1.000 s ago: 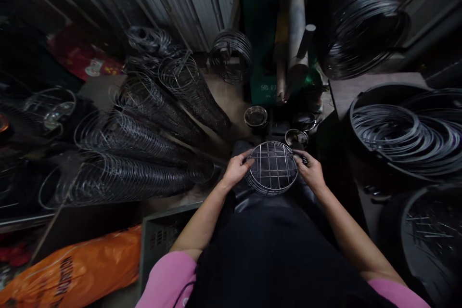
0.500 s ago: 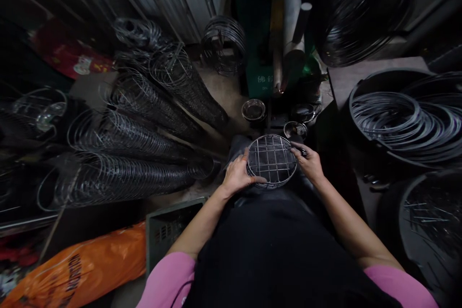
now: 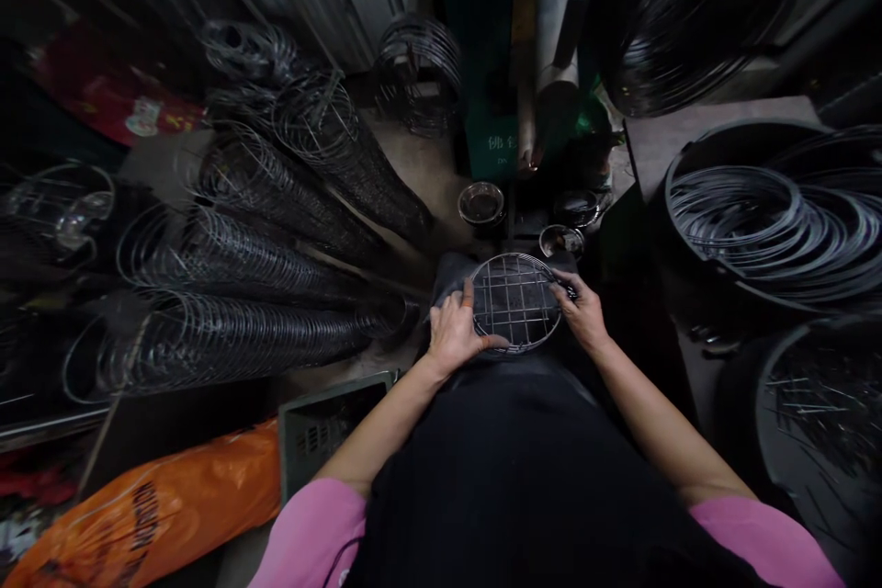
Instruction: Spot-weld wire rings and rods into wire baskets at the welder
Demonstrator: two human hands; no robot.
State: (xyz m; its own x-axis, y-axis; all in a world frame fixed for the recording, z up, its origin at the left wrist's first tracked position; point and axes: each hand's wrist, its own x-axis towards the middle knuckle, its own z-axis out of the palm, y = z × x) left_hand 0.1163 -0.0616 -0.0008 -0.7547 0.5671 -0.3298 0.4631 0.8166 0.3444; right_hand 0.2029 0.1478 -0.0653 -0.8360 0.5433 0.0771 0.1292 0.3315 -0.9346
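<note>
A round wire rack (image 3: 518, 301) with a crossed grid inside its ring lies over my lap. My left hand (image 3: 455, 326) grips its left rim, the thumb along the near edge and a finger up the side; orange bands show on thumb and finger. On the opposite side my right hand (image 3: 581, 305) pinches the upper right rim, and something small and dark shows at its fingers. Just beyond the rack stand a small metal bowl (image 3: 480, 202) and another bowl (image 3: 561, 242) with bits in it. Above them is a green machine (image 3: 491, 147) with a thick metal arm (image 3: 553, 9).
Long stacks of wire rings (image 3: 248, 340) lean at the left. A tub of wire hoops (image 3: 689, 248) and a tub of short wires (image 3: 764, 423) stand at the right. A green crate (image 3: 296, 450) and an orange sack (image 3: 199, 496) sit at the lower left.
The view has shifted slightly. Both hands keep hold of the wire rack, which looks a little more level, and the left fingers have bent more at its rim.
</note>
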